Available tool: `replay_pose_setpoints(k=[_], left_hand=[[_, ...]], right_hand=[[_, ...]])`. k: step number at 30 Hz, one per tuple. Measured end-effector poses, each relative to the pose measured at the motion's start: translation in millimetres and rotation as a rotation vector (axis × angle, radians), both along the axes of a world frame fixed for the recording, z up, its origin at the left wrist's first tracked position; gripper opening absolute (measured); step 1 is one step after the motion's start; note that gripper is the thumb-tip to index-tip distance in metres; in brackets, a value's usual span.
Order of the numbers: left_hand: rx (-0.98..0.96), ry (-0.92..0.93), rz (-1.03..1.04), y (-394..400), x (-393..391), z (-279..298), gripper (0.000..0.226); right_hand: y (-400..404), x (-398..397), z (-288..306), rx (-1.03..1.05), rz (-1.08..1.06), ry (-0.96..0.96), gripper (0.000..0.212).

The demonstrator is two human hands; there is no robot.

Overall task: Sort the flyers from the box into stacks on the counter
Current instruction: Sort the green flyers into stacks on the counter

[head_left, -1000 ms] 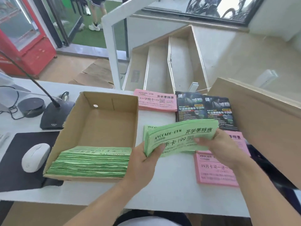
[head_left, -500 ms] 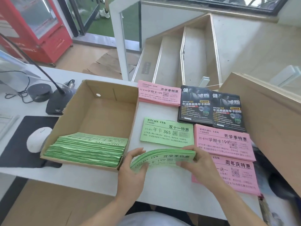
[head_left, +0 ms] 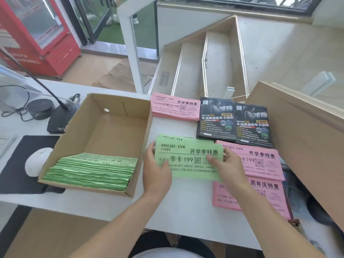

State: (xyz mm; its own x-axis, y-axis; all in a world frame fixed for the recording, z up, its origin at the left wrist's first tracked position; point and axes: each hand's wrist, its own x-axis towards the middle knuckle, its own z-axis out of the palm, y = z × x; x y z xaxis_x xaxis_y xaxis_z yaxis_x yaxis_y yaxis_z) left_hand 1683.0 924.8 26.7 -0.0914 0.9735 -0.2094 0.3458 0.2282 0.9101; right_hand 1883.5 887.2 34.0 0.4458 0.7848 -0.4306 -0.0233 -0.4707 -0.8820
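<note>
An open cardboard box [head_left: 119,101] stands on the white counter [head_left: 182,205], with a stack of green flyers [head_left: 93,172] in its near end. Just right of the box, a bundle of green flyers [head_left: 188,155] lies flat on top of another green flyer, whose far edge shows behind it. My left hand [head_left: 156,170] grips the bundle's left edge and my right hand [head_left: 227,168] presses its right edge. Pink flyer stacks lie at the far middle [head_left: 175,107], right [head_left: 260,159] and near right [head_left: 266,194]. Black flyers [head_left: 234,120] lie at the far right.
A large cardboard sheet [head_left: 305,138] leans over the counter's right side. On the left are a white mouse [head_left: 37,161] on a black pad [head_left: 16,164] and a desk microphone base [head_left: 57,120] with cables. Stairs drop away beyond the counter's far edge.
The green bundle went from raised in both hands, down near the counter's front edge, then forward onto the green flyer beside the box. The camera view tilted down.
</note>
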Motion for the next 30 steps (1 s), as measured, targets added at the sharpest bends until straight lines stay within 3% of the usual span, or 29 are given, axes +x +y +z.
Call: replay_pose_setpoints(k=[3, 6, 10, 15, 20, 26, 28, 30], left_hand=[[-0.046, 0.250, -0.131, 42.7, 14.1, 3.9, 0.075], [-0.088, 0.388, -0.184, 64.6, 21.3, 4.5, 0.080], [-0.153, 0.463, -0.198, 73.4, 26.2, -2.0, 0.079], [-0.198, 0.491, -0.230, 75.1, 24.0, -9.2, 0.079], [-0.267, 0.378, -0.254, 72.4, 22.9, -16.7, 0.083], [-0.242, 0.335, -0.249, 71.3, 21.8, -17.3, 0.083], [-0.185, 0.296, -0.290, 61.6, 21.8, -9.4, 0.083], [-0.078, 0.179, -0.306, 43.5, 21.3, 4.0, 0.076]], right_hand=[[20.6, -0.5, -1.2, -0.001, 0.004, -0.177, 0.030], [39.3, -3.1, -5.6, -0.013, 0.057, -0.307, 0.038], [51.4, -8.3, -12.2, -0.054, 0.126, -0.581, 0.076], [44.4, -7.4, -11.2, -0.150, 0.270, -1.111, 0.080], [39.2, -7.4, -13.8, -0.240, 0.598, -1.162, 0.072], [44.0, -8.0, -8.1, -0.293, 0.703, -1.122, 0.063], [46.2, -12.9, -1.5, -0.194, 0.646, -1.096, 0.059], [50.1, -23.7, 5.4, 0.023, 0.538, -1.060, 0.039]])
